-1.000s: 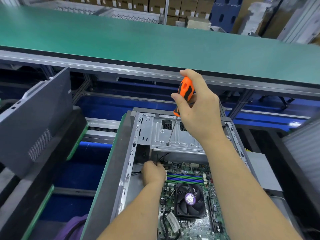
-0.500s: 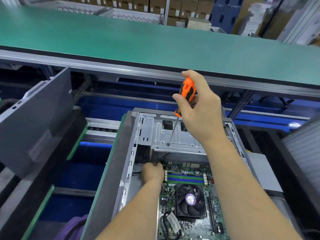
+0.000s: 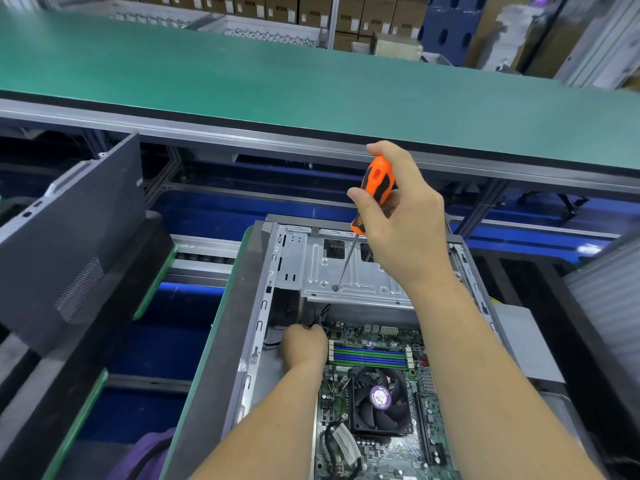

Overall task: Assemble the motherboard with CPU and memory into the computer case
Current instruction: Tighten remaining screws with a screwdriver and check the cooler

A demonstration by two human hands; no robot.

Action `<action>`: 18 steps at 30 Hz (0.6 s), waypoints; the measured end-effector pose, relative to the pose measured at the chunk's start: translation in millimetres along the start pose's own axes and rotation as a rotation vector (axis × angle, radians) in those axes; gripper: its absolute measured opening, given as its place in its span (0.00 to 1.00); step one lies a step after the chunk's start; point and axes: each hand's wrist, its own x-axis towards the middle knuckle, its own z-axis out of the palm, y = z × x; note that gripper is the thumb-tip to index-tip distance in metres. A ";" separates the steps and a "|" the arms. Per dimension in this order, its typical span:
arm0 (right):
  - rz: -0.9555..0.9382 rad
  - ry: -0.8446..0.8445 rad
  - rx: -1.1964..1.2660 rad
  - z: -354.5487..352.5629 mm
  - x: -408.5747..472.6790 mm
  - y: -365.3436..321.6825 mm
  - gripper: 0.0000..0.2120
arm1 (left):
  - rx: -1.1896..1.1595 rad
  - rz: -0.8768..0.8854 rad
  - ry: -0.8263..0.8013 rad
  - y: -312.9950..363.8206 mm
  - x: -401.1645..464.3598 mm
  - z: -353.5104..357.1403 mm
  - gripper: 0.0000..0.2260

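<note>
- Barely any change from a second back: right hand (image 3: 401, 216) and screwdriver (image 3: 375, 188) drift a touch rightward, tip stays planted on the same spot of the drive bracket (image 3: 346, 271).
- Left hand (image 3: 304, 346) stays low at the board's top left corner, by the black cable (image 3: 320, 315).
- Right hand wraps the orange-and-black handle, thumb across the front, fingers curled behind.
- Shaft slants down and left from the handle, tip meeting a screw point near the bracket's front left edge.
- Left hand shows knuckles only; fingers curl down out of sight by the cable, so cannot tell whether gripping anything.
- Motherboard (image 3: 374, 452) lies flat inside the computer case (image 3: 256, 341), long axis running toward the camera, CPU fan (image 3: 379, 400) in the middle, memory slots (image 3: 370, 356) crosswise just above it.
- Board sits below and nearer than the screwdriver tip; left hand touches its corner, right hand hovers well above and beyond.
- Looks like fastening at the bracket while the left keeps wiring clear.
- Key relation for the next move: tool axis tilted, not square to the screw, so a slip down-left toward the cable is possible.
- Left hand clearly the nearer one to the board.
</note>
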 end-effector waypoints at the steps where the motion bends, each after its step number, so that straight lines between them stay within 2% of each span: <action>1: 0.000 -0.001 -0.002 -0.2 0.4 0.1 0.21 | 0.012 0.025 0.000 1.4 -2.0 -0.4 0.16; 7: -0.002 -0.008 -0.017 -0.7 0.8 -0.2 0.21 | 0.009 0.161 -0.004 4.8 -5.1 1.9 0.13; 11: -0.001 -0.010 -0.019 -0.6 1.0 -0.1 0.21 | 0.028 0.140 0.052 2.0 -0.1 3.2 0.17; 18: 0.003 0.000 -0.025 0.1 -1.6 -0.2 0.21 | -0.066 0.043 0.046 -5.6 6.8 7.3 0.12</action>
